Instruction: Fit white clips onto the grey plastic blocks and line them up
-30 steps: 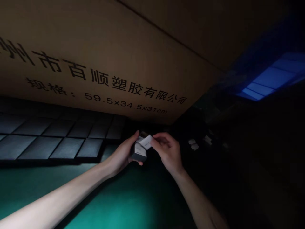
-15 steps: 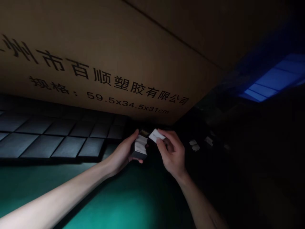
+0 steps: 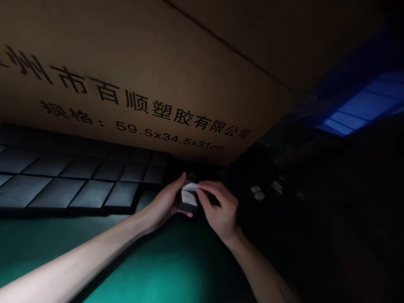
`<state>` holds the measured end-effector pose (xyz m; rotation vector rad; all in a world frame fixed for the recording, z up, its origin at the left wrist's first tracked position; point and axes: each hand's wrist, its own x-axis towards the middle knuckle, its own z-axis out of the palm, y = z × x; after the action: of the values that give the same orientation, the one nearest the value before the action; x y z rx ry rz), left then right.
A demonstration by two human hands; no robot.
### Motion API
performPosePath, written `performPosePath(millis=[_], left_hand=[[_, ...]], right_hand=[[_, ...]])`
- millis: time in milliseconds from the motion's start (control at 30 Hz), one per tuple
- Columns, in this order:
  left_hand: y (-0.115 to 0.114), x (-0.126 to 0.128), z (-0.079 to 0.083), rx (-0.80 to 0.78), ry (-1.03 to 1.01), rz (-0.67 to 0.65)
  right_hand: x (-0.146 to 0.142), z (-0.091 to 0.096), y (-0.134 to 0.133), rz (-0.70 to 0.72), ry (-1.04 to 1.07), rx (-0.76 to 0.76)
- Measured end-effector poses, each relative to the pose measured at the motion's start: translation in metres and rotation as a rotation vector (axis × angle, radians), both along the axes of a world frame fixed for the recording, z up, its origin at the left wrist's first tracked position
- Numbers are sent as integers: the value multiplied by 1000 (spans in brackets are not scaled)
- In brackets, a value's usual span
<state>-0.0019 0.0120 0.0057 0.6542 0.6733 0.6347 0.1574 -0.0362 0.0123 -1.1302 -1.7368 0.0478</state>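
My left hand (image 3: 166, 200) is closed around a small dark box (image 3: 187, 206), holding it tilted below the printed carton. White paper-like material (image 3: 188, 198) shows on the box's upper face. With thumb and fingertips, my right hand (image 3: 223, 210) pinches the edge of a small white card (image 3: 190, 186), which lies against the top of the box. Whether the card is partly inside the box I cannot tell. Fingers of the left hand behind the box are mostly hidden.
A large cardboard carton (image 3: 139, 71) rises just behind the hands. Rows of dark flat boxes (image 3: 91, 194) stand on the green table surface (image 3: 151, 273) at the left. Several small white pieces (image 3: 258, 192) lie at the right, near a blue object (image 3: 356, 109) in the dark.
My right hand has moved left and slightly down, bringing the white card from beside the box onto its top. The left hand and box have barely shifted.
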Motion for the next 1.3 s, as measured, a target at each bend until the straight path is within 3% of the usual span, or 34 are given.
performPosePath(millis=[467, 700, 800, 1000, 1167, 1300], left_hand=[[0, 3, -6, 73, -26, -10], [-4, 4, -4, 226, 52, -45], [-7, 3, -3, 298, 117, -54], [-9, 1, -5, 357, 178, -40], [-10, 3, -4, 315, 225, -25], [-12, 5, -2, 196, 43, -91]], right_hand=[[2, -8, 4, -54, -167, 79], [5, -9, 5, -142, -151, 85], [6, -7, 6, -140, -89, 31], [10, -6, 8, 29, -42, -221], [13, -11, 7, -54, 38, -255], [17, -12, 10, -130, 123, -257]])
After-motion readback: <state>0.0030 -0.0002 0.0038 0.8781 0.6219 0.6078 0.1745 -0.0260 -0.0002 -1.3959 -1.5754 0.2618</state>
